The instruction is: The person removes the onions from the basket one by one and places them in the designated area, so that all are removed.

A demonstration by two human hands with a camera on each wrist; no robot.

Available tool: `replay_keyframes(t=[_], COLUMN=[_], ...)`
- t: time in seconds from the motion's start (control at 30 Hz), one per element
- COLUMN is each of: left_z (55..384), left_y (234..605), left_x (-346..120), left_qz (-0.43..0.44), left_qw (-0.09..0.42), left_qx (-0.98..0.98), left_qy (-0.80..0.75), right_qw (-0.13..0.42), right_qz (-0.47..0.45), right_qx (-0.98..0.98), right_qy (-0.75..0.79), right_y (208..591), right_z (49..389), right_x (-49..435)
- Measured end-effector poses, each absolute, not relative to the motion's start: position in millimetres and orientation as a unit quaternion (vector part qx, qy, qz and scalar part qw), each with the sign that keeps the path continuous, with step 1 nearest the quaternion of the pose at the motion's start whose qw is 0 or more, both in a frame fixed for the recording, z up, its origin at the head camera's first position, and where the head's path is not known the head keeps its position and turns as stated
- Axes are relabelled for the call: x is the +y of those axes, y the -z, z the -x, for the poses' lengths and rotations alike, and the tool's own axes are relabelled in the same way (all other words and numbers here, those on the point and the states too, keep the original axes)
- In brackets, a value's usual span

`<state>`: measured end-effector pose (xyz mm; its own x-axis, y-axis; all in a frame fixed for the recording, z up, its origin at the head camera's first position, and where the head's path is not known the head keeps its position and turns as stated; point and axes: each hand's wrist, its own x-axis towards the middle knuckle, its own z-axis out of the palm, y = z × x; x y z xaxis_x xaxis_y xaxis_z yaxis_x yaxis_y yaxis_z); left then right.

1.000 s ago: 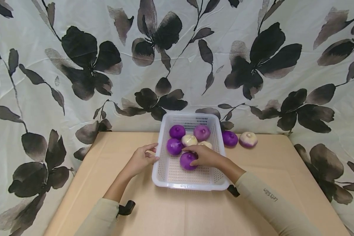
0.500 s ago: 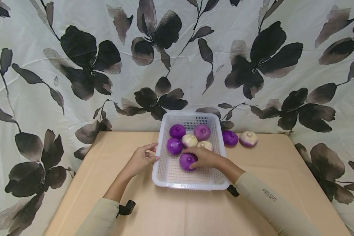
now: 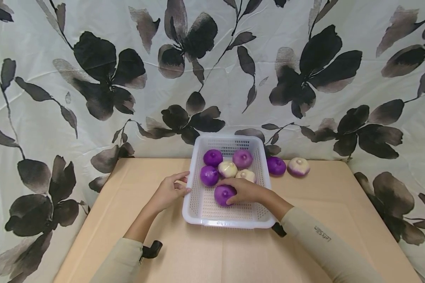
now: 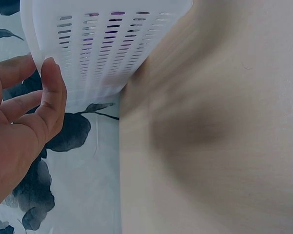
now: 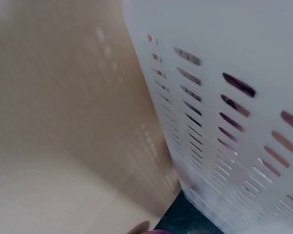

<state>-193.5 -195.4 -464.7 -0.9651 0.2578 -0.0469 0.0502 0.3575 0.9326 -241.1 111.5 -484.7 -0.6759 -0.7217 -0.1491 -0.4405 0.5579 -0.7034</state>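
A white perforated plastic basket (image 3: 194, 204) stands on the table with several onions inside. My right hand (image 3: 246, 190) reaches over its right side and grips a purple onion (image 3: 224, 195), thumb and fingers around it, near the basket's middle. At the left rim, my left hand (image 3: 169, 190) pinches the edge; the left wrist view shows its fingertips (image 4: 51, 70) at the rim and outer wall. Behind the gripped onion lie purple onions (image 3: 209, 175) and pale onions (image 3: 228, 169). The right wrist view shows the basket's slotted wall (image 5: 210, 117) but not the right hand's grip.
Outside the basket's right wall sit a purple onion (image 3: 276, 166) and a whitish onion with purple tinge (image 3: 298, 167). The light wooden table (image 3: 212, 255) ends behind them at a floral curtain (image 3: 248, 90). A black strap mount (image 3: 151, 249) is on the left wrist.
My right hand and its onion have shifted slightly forward and left, toward the basket's near side, uncovering more of the pale onion behind. The left hand has not moved.
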Motion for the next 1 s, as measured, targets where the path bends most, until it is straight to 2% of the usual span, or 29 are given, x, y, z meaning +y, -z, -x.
replay_keyframes(t=[0.63, 1.0], left_z=[192.5, 192.1], left_y=[461.3, 463.1], left_x=[-195.4, -194.9], left_qz=[-0.100, -0.096], left_qw=[0.091, 0.095], left_qx=[0.818, 0.818], left_qy=[-0.559, -0.559], right_qw=[0.139, 0.121], right_qz=[0.361, 0.309], right_qx=[0.854, 0.843], right_qy=[0.347, 0.423], right_y=[448.9, 431.0], right_z=[230.3, 222.9], right_x=[133.3, 177.6])
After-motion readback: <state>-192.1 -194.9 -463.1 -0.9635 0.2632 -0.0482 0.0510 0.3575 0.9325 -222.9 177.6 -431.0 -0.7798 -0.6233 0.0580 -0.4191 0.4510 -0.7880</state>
